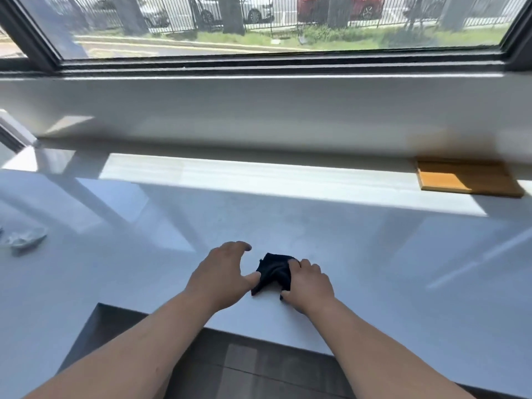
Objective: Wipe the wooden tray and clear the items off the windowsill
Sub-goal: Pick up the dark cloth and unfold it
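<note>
A wide white shiny countertop [374, 254] fills the frame. The flat brown wooden tray [466, 180] is seen at the right edge, not yet reached. At lower centre, a small black crumpled cloth [273, 273] is gripped by the right hand [309, 286] and touched by the spread left hand [223, 275]. The cloth is probably being readied; next it must be carried to the tray.

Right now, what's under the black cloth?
The black cloth lies bunched on the white counter, right hand pressing on it, left hand touching its edge. Anything beneath its folds is hidden.
</note>
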Tool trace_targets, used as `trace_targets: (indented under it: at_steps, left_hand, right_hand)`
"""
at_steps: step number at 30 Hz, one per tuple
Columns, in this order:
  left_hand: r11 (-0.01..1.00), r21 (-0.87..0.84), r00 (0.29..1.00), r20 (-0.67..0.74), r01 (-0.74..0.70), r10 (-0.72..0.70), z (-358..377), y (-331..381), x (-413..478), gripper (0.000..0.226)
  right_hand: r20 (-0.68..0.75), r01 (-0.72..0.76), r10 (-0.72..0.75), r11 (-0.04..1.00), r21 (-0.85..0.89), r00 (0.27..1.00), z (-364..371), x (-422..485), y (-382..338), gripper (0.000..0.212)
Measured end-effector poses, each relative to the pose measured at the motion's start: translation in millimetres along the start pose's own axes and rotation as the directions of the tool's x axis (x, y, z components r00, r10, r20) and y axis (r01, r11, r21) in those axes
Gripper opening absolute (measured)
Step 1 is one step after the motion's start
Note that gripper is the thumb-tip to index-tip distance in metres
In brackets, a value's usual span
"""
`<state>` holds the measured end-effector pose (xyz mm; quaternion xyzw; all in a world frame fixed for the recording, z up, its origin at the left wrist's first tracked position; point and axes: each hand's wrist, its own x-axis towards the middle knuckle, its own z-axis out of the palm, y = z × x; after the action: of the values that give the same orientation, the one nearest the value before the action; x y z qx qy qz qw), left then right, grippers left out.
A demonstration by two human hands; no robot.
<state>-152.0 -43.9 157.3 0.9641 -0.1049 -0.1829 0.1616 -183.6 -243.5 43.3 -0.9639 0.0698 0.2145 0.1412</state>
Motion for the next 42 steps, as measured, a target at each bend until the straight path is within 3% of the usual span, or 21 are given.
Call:
trace_targets:
  at_steps: [3, 6, 8, 10, 12, 14, 18, 21, 22, 24, 26, 27, 29, 31, 36, 39, 42]
  left_hand:
    - [1.000, 0.007, 1.000, 0.015, 0.006, -0.006, -8, -10, 7, 0.061]
    - [0.998, -0.059, 1.000, 0.026, 0.003, -0.002, -34, -31, 28, 0.054]
    - [0.993, -0.119, 0.999, 0.039, -0.023, 0.028, -52, -41, 43, 0.056]
    - [0.976, -0.216, 0.996, 0.073, -0.036, 0.053, -72, -47, 55, 0.064]
    - [0.933, -0.353, 0.990, 0.095, -0.068, 0.108, -94, -47, 66, 0.073]
    - [0.835, -0.539, 0.982, 0.068, -0.113, 0.176, -122, -37, 81, 0.070]
    - [0.558, -0.813, 0.971, -0.039, -0.168, 0.235, -182, -7, 107, 0.052]
    - [0.527, -0.825, 0.969, -0.092, -0.204, 0.231, -205, 14, 121, 0.020]
    - [0.553, -0.804, 0.968, -0.111, -0.220, 0.223, -209, 19, 126, 0.013]
    - [0.611, -0.754, 0.968, -0.145, -0.242, 0.205, -213, 27, 135, 0.007]
    - [0.659, -0.711, 0.970, -0.181, -0.243, 0.163, -217, 34, 143, 0.007]
    - [0.679, -0.694, 0.971, -0.191, -0.239, 0.146, -218, 37, 147, 0.008]
    - [0.719, -0.652, 0.969, -0.205, -0.239, 0.135, -218, 39, 150, 0.006]
    - [0.743, -0.619, 0.964, -0.227, -0.254, 0.140, -218, 42, 152, 0.014]
    - [0.745, -0.607, 0.958, -0.233, -0.278, 0.168, -219, 52, 159, 0.025]
    - [0.696, -0.674, 0.969, -0.140, -0.245, 0.206, -221, 58, 159, 0.047]
    - [0.689, -0.698, 0.968, -0.024, -0.197, 0.252, -222, 64, 152, 0.085]
  right_hand:
    - [0.015, -0.038, 0.038, 0.999, 0.007, 0.999, -3, 5, 3, 0.040]
    - [0.029, -0.072, 0.066, 0.905, 0.418, 0.997, -53, 12, -18, 0.016]
    - [-0.001, -0.050, 0.071, 0.712, 0.700, 0.997, -106, 6, -40, 0.018]
    - [-0.006, -0.014, 0.046, 0.421, 0.907, 0.999, -156, -2, -62, 0.028]
    - [-0.022, 0.029, -0.056, 0.137, 0.990, 0.998, -200, -11, -82, 0.037]
    - [-0.048, 0.049, -0.074, 0.019, 0.999, 0.996, -235, -18, -97, 0.036]
    - [-0.121, 0.123, -0.047, 0.039, 0.992, 0.991, -278, -22, -110, 0.042]
    - [-0.173, 0.173, -0.013, 0.106, 0.979, 0.985, -295, -22, -107, 0.045]
    - [-0.194, 0.186, 0.029, 0.178, 0.966, 0.981, -299, -20, -105, 0.045]
    - [-0.288, 0.181, 0.145, 0.501, 0.846, 0.947, -308, -16, -101, 0.047]
    - [-0.449, 0.150, 0.160, 0.802, 0.578, 0.879, -318, -16, -94, 0.052]
    - [-0.524, 0.157, 0.112, 0.883, 0.442, 0.844, -324, -17, -89, 0.054]
    - [-0.639, 0.205, 0.026, 0.937, 0.284, 0.769, -335, -14, -78, 0.055]
    - [-0.662, 0.298, 0.005, 0.890, 0.344, 0.749, -348, -7, -69, 0.056]
    - [-0.536, 0.353, 0.006, 0.746, 0.565, 0.844, -365, 5, -67, 0.054]
    - [-0.402, 0.358, -0.004, 0.461, 0.812, 0.916, -375, 3, -67, 0.059]
    - [-0.321, 0.319, -0.027, 0.222, 0.922, 0.947, -392, -3, -65, 0.069]
